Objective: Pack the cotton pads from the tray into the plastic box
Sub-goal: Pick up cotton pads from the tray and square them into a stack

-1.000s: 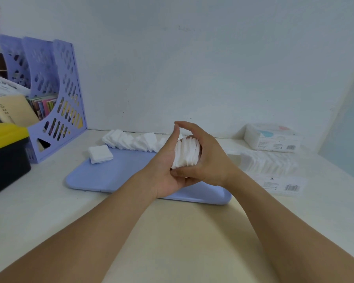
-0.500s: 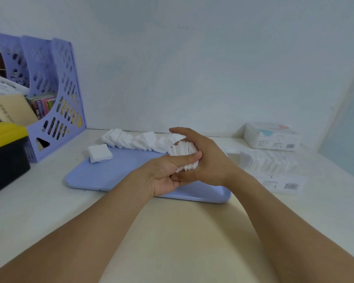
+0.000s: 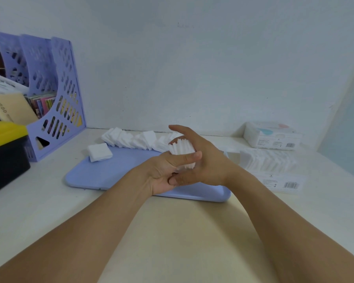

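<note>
Both hands hold one stack of white cotton pads (image 3: 181, 149) above the lilac tray (image 3: 119, 172). My left hand (image 3: 164, 172) lays its thumb across the front of the stack. My right hand (image 3: 204, 160) cups the stack from behind, fingers curled round it, index finger raised. A row of loose pads (image 3: 135, 139) leans along the tray's far edge, and a small separate pile (image 3: 99, 152) lies at its back left corner. The clear plastic box (image 3: 270, 166), with pads standing inside, sits to the right of the tray.
A sealed pack of cotton pads (image 3: 272, 137) stands by the wall at the back right. A lilac file rack (image 3: 55, 99) with books and a yellow-lidded black case (image 3: 4, 152) occupy the left. A flat clear lid with a barcode (image 3: 282, 183) lies in front of the box.
My left thumb came down from upright to lie across the front of the stack. The stack sank slightly toward the tray, and my right index finger lifted off it.
</note>
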Demonstrator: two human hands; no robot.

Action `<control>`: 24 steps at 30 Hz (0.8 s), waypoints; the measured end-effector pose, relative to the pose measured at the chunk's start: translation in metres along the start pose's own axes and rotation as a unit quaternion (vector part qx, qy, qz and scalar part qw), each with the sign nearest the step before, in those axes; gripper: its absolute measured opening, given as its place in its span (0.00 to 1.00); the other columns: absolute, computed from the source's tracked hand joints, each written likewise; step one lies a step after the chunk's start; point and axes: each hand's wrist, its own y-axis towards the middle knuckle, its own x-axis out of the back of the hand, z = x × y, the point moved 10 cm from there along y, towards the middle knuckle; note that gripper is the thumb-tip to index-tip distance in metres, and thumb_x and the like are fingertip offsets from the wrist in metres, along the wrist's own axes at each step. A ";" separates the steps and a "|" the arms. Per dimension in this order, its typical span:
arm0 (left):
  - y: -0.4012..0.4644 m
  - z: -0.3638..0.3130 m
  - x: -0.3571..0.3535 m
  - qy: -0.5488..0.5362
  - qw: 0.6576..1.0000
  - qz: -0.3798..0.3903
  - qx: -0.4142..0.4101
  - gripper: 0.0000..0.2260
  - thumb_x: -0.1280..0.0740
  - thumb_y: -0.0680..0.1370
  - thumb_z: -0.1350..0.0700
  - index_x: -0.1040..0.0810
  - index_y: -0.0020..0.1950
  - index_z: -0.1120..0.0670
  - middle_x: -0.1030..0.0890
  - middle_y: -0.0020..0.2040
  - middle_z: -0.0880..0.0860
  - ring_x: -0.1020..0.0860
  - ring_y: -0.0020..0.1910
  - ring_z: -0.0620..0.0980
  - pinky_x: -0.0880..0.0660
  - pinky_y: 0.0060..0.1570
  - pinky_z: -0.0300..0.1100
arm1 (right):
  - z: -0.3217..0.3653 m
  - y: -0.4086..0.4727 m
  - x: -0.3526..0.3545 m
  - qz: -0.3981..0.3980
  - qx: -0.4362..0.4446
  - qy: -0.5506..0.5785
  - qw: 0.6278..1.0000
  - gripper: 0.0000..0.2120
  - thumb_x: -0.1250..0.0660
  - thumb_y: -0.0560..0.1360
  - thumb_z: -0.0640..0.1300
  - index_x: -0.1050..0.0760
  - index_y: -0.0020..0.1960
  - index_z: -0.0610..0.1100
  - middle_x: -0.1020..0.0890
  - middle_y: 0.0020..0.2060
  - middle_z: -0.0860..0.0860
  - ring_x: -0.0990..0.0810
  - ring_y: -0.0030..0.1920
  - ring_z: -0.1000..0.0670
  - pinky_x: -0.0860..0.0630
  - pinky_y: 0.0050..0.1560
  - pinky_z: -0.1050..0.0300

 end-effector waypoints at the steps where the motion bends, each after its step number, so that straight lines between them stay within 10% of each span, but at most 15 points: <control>1: 0.000 0.002 0.000 0.016 1.000 0.001 0.009 0.16 0.27 0.69 0.56 0.20 0.56 0.54 0.16 0.43 0.51 0.18 0.40 0.47 0.22 0.41 0.40 | 0.000 -0.001 -0.005 0.021 -0.006 -0.011 1.000 0.55 0.15 0.61 0.44 0.43 0.79 0.55 0.26 0.66 0.58 0.27 0.67 0.58 0.28 0.65 0.64; 4: -0.001 0.003 -0.005 0.029 0.999 0.021 0.018 0.06 0.31 0.77 0.64 0.21 0.52 0.57 0.18 0.32 0.50 0.19 0.34 0.44 0.22 0.38 0.38 | -0.002 -0.005 -0.005 0.074 -0.045 0.036 0.996 0.53 0.18 0.64 0.40 0.45 0.80 0.56 0.24 0.65 0.54 0.26 0.67 0.56 0.27 0.65 0.60; 7: 0.000 -0.001 -0.008 0.023 0.998 0.055 0.002 0.16 0.34 0.70 0.71 0.22 0.56 0.59 0.21 0.41 0.55 0.21 0.40 0.49 0.22 0.36 0.39 | -0.005 -0.007 0.011 0.078 -0.090 0.172 0.978 0.40 0.35 0.67 0.36 0.36 0.77 0.53 0.21 0.59 0.38 0.23 0.55 0.38 0.25 0.56 0.46; 12: 0.001 0.005 -0.008 0.045 0.998 0.047 0.019 0.20 0.37 0.66 0.68 0.21 0.57 0.59 0.19 0.49 0.58 0.21 0.43 0.52 0.23 0.35 0.41 | -0.007 -0.010 0.021 0.077 -0.093 0.127 0.985 0.30 0.36 0.70 0.36 0.27 0.72 0.49 0.18 0.48 0.47 0.21 0.46 0.49 0.26 0.43 0.53; 20: 0.017 -0.008 0.021 0.041 0.979 -0.182 -0.084 0.13 0.35 0.81 0.60 0.25 0.65 0.58 0.21 0.64 0.59 0.20 0.61 0.56 0.17 0.50 0.50 | -0.030 -0.012 0.051 -0.057 -0.159 0.114 0.979 0.22 0.33 0.76 0.42 0.26 0.69 0.47 0.17 0.60 0.46 0.20 0.63 0.46 0.25 0.67 0.46; 24: 0.021 -0.006 0.021 0.062 0.970 -0.207 -0.109 0.16 0.42 0.83 0.59 0.31 0.71 0.54 0.21 0.61 0.52 0.21 0.61 0.49 0.22 0.61 0.48 | -0.034 -0.014 0.024 -0.002 -0.214 0.144 0.966 0.35 0.37 0.72 0.53 0.38 0.79 0.55 0.27 0.72 0.54 0.30 0.73 0.53 0.36 0.76 0.51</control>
